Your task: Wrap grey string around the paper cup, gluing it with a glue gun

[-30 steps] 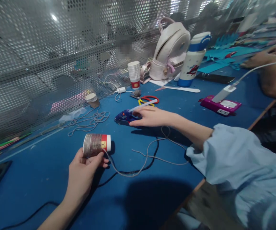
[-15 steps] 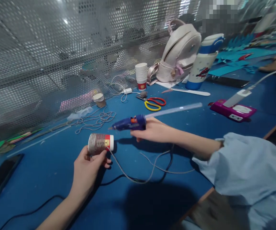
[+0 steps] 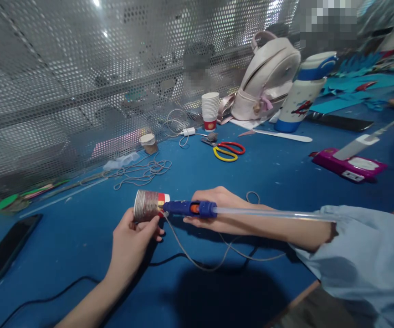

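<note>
My left hand [image 3: 131, 243] is closed around a paper cup [image 3: 148, 205] held on its side, most of it wrapped in grey string, with a red-and-white band at its right end. A loose string [image 3: 197, 262] trails from the cup across the blue table [image 3: 80, 255]. My right hand [image 3: 217, 210] grips a blue hot glue gun [image 3: 190, 208] with a long clear glue stick [image 3: 268, 212] out its back. Its nozzle touches the cup near the red band. A black cord [image 3: 169, 259] runs along the table under my hands.
Behind lie red and yellow scissors [image 3: 227, 150], a stack of paper cups [image 3: 210, 111], a pile of string [image 3: 142, 171], a pale backpack [image 3: 268, 77], a water bottle [image 3: 302, 93] and a magenta pack [image 3: 350, 166]. A phone [image 3: 7, 248] lies at left. A perforated metal screen [image 3: 80, 68] closes the back.
My right hand lifted the glue gun off the table and swung it over, bringing its nozzle against the cup. My left hand kept hold of the cup.
</note>
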{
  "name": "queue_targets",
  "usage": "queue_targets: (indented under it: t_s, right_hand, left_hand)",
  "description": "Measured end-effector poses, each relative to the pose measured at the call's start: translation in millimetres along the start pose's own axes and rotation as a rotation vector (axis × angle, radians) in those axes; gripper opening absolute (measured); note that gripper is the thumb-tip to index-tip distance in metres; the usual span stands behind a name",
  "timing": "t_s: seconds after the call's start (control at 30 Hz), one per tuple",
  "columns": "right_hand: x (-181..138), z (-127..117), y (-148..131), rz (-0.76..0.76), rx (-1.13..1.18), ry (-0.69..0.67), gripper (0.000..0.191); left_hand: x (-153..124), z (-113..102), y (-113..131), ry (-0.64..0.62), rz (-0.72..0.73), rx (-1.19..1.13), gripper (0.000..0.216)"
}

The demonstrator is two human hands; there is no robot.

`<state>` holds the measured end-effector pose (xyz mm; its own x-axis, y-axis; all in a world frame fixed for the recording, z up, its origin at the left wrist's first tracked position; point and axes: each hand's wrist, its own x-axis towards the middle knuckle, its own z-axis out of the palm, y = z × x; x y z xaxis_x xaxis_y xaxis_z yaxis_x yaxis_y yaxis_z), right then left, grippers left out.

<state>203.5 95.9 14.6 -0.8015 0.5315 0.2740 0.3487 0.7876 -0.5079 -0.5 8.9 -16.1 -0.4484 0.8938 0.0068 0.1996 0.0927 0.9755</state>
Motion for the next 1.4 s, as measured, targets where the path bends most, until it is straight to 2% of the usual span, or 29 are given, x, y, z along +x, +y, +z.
queue_targets:
  t_s: [0.4,0.63,0.87,1.07,1.27,1.4]
  right_hand:
    - [-5.3,4.5,3.5,-0.070,0.038,-0.045,0.019]
    - [-5.6,-1.0,2.3,-0.006,0.023,-0.043,0.017]
    - [-7.1,3.5,4.0,-0.074,0.000,-0.068,0.006]
    - [-6.1,0.6,3.7,-0.004,-0.023,-0.033,0.008]
    - [-7.2,-0.5,3.0,-0.057,-0.024,-0.067,0.002]
    - [-7.0,0.3,5.9,-0.020,-0.038,-0.020,0.006]
  left_hand:
    - [-2.6,1.4,4.4,0.006,-0.006,0.028,0.035]
    - [-2.3,2.1,5.4,0.011,-0.011,0.008,0.038]
    - [-2.1,1.3,3.8,0.007,-0.017,0.027,0.037]
    - [-2.6,1.0,5.5,-0.007,-0.019,0.034,0.037]
    - [-2.9,1.1,5.3,0.004,-0.010,0.045,0.036]
    - [-2.4,1.9,5.7,0.001,-0.009,0.029,0.037]
